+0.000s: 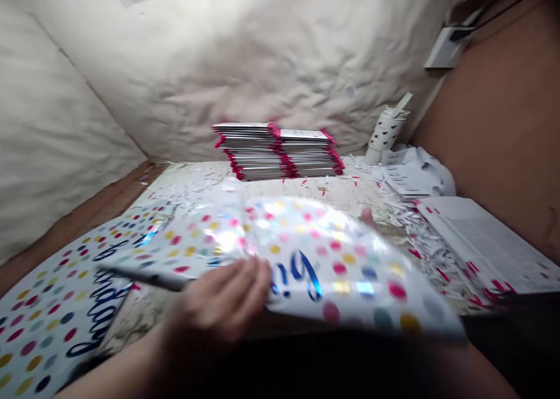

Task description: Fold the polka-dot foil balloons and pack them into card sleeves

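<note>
My left hand (227, 300) comes in from the lower left, its fingers closed on the near edge of a glossy white polka-dot sheet (350, 270) with shiny blue script lettering. A slim dark grey pointed tool (153, 278) sticks out of the same hand toward the left; blur hides its exact kind. The sheet is raised and bowed above the work surface. Behind its far edge one fingertip of my right hand (367, 215) shows; the other fingers are hidden by the sheet. A second, similar polka-dot sheet (48, 305) lies at the left.
Two side-by-side stacks of pink-edged flat pieces (280, 154) stand at the back. A white tumbler (387, 132), crumpled white papers (415, 171), shredded scraps (420, 250) and a white printed board (490, 241) are at the right. Paper covers the back wall.
</note>
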### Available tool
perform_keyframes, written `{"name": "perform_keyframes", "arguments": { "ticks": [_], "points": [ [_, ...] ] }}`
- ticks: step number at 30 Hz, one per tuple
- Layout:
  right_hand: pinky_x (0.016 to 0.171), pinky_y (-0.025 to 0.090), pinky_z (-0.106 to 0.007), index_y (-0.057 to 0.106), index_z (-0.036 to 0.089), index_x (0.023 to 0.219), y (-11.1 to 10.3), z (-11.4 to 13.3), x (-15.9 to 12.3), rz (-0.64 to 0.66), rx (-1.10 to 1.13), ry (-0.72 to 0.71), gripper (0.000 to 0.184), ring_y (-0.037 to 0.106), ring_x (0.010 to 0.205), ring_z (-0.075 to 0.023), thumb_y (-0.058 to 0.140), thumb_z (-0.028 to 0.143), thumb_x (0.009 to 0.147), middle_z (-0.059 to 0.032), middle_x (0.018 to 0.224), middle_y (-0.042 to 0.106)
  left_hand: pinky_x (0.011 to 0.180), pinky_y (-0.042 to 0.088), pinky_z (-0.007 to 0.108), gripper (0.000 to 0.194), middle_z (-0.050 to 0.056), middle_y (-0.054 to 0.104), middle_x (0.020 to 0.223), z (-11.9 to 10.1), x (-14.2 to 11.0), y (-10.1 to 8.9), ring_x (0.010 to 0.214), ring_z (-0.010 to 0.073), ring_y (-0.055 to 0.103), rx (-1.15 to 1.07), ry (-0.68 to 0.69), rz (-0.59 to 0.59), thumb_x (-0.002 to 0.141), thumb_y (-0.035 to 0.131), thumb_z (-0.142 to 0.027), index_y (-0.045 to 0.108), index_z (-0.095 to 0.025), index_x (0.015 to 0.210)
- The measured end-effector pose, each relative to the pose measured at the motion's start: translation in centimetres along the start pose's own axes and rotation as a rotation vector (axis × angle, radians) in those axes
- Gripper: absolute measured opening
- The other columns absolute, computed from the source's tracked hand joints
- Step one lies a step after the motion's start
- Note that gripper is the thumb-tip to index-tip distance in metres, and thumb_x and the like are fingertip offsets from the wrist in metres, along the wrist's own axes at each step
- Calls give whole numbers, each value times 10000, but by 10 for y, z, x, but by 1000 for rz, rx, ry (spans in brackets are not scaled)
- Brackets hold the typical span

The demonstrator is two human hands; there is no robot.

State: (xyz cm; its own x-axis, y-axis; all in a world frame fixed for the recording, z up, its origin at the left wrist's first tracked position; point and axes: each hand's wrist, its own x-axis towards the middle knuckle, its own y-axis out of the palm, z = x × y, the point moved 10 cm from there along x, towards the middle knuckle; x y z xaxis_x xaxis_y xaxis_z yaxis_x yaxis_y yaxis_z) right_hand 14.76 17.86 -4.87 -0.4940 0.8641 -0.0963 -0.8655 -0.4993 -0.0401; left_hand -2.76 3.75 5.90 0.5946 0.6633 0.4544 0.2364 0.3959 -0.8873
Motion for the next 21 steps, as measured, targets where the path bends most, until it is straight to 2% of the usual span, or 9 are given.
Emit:
{"name": "perform_keyframes", "arguments": {
  "ticks": [3,4,6,9,12,15,18,20,21],
  "points": [
    [754,510,-394,536,165,1178,-42,-36,-29,13,146,189,599,649,916,-257,329,614,840,-122,1000,673,634,551,314,354,102,670,937,-62,26,74,790,201,636,58,338,-23,850,384,-150,525,-172,1173],
    [773,507,-407,511,174,1199,-53,-49,-40,18,209,248,550,651,913,-261,448,559,811,-112,996,675,609,544,310,311,112,668,901,-76,29,92,761,200,633,49,394,-21,846,383,-141,559,-148,1103],
    [796,504,-424,468,194,1229,-70,-64,-55,15,299,287,573,654,906,-265,634,401,721,-92,1000,674,635,541,321,261,120,664,880,-92,33,115,773,209,629,20,437,-13,841,398,-140,590,-129,1017],
    [803,508,-410,464,196,1226,-93,-60,-53,-2,273,199,602,653,900,-246,689,282,674,-74,1019,664,721,536,359,239,126,668,923,-90,44,128,844,238,623,-21,390,-9,824,453,-156,599,-123,1010],
    [799,508,-360,520,168,1170,-128,-47,-38,-169,-92,152,455,640,898,-209,616,264,735,-72,1007,657,780,530,413,305,135,659,1034,-68,58,142,935,276,611,-22,219,83,779,486,-136,588,-136,1066],
    [864,458,-352,558,137,1112,-155,-36,-24,-365,-428,198,386,582,984,-212,600,205,735,-106,1081,612,862,497,486,522,151,555,1248,-50,53,152,1122,326,524,-23,62,176,702,487,-103,509,-168,1220],
    [870,429,-341,601,159,1030,-153,-34,-7,-391,-509,232,319,546,997,-216,629,259,728,-93,1086,591,932,460,491,624,138,445,1364,-52,33,146,1249,327,406,-109,34,165,704,482,-103,420,-193,1318],
    [776,455,-307,633,173,948,-140,-39,7,-326,-530,284,311,572,883,-199,692,302,671,-61,958,621,948,461,449,579,119,447,1366,-53,21,141,1270,297,389,-216,-5,148,760,468,-117,410,-216,1327],
    [712,464,-289,641,171,910,-134,-43,14,-282,-527,320,321,581,809,-188,724,310,633,-47,881,627,951,463,426,549,111,446,1367,-50,16,140,1269,280,394,-279,-67,146,789,459,-130,410,-230,1327]
  ]
}}
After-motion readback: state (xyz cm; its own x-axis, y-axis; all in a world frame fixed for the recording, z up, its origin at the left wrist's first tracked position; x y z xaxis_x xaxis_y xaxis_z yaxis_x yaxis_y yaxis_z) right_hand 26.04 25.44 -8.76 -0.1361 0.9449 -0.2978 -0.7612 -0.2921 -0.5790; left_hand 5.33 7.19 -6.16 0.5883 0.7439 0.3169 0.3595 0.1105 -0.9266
